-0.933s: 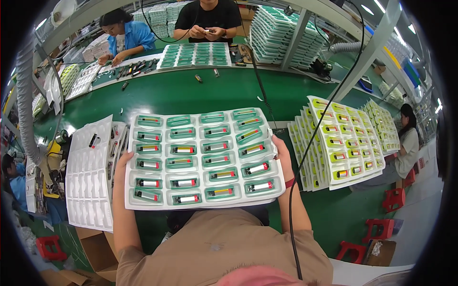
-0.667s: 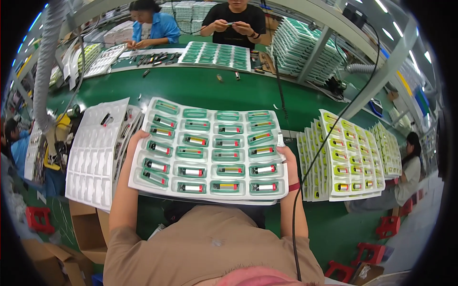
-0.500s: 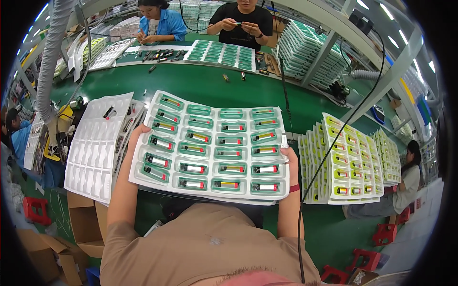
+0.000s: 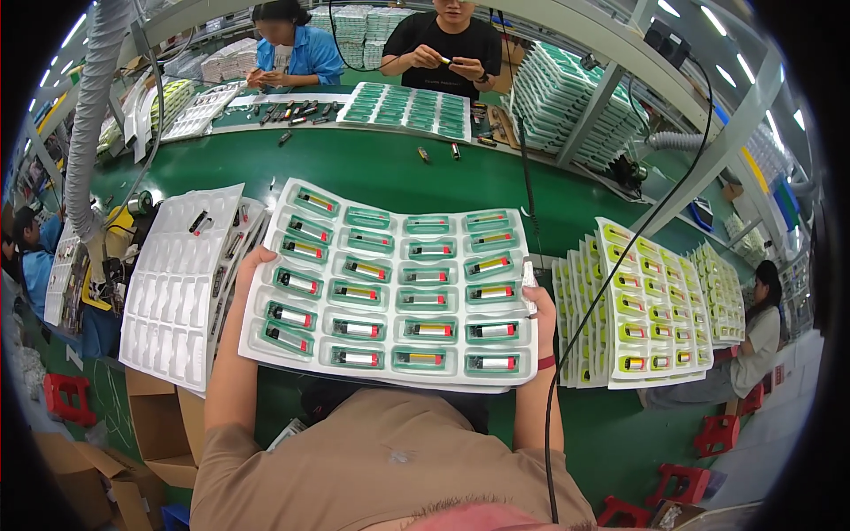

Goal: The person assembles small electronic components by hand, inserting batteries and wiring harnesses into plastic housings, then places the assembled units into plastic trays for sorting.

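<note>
A white moulded tray (image 4: pixel 397 301) is held up in front of me, tilted so that its pockets show. Rows of pockets hold green shells, and in them lie small battery-like parts (image 4: pixel 427 276) with white or yellow bodies and red ends. My left hand (image 4: pixel 254 265) is closed on the tray's left edge, the thumb on top. At the right edge, my right hand (image 4: pixel 541 310) grips the tray, and a small white piece (image 4: pixel 529 273), its kind unclear, shows by the thumb. The fingers under the tray are hidden.
Left of me leans a mostly unfilled white tray (image 4: pixel 173 283). Stacked trays with yellow-green shells (image 4: pixel 657 296) stand on the right. Across the green bench (image 4: pixel 354 164) two people handle small parts behind a filled tray (image 4: pixel 405 110). A black cable (image 4: pixel 611 283) hangs at right.
The tray and both hands sit slightly lower in view, both hands keeping their grip. Across the bench, the person in black has raised the small part and shifted their hands.
</note>
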Action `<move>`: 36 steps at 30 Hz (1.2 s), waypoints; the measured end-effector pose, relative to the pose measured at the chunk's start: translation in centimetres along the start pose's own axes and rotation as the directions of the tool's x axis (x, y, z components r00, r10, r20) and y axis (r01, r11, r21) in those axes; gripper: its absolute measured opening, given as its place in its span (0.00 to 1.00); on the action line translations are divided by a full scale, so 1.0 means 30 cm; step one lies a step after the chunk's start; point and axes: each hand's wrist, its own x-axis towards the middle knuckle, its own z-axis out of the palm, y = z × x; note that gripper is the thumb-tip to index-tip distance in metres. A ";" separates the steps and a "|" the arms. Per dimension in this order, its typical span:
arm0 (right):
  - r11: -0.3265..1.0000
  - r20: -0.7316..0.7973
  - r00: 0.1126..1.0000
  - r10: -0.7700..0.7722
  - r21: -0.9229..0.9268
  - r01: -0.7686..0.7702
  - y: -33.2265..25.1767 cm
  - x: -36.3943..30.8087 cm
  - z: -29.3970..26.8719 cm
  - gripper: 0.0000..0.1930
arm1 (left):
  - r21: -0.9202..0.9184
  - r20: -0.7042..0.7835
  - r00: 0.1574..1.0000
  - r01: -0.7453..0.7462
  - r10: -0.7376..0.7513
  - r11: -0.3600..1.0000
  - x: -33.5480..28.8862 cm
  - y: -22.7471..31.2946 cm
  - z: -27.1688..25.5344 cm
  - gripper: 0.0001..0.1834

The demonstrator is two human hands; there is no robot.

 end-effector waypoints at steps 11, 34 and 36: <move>0.995 0.011 0.996 -0.093 0.038 0.093 0.007 -0.024 0.088 0.31 | 0.045 -0.069 0.996 -0.060 0.063 0.997 0.003 -0.007 -0.009 0.36; 0.996 0.037 0.995 -0.091 0.009 0.091 -0.031 0.000 0.063 0.33 | -0.055 0.020 0.996 -0.090 0.092 0.994 0.009 0.031 -0.001 0.38; 0.993 -0.002 0.994 -0.113 0.038 0.113 -0.026 -0.016 0.105 0.32 | -0.062 0.001 0.993 -0.116 0.116 0.991 0.019 0.031 -0.011 0.37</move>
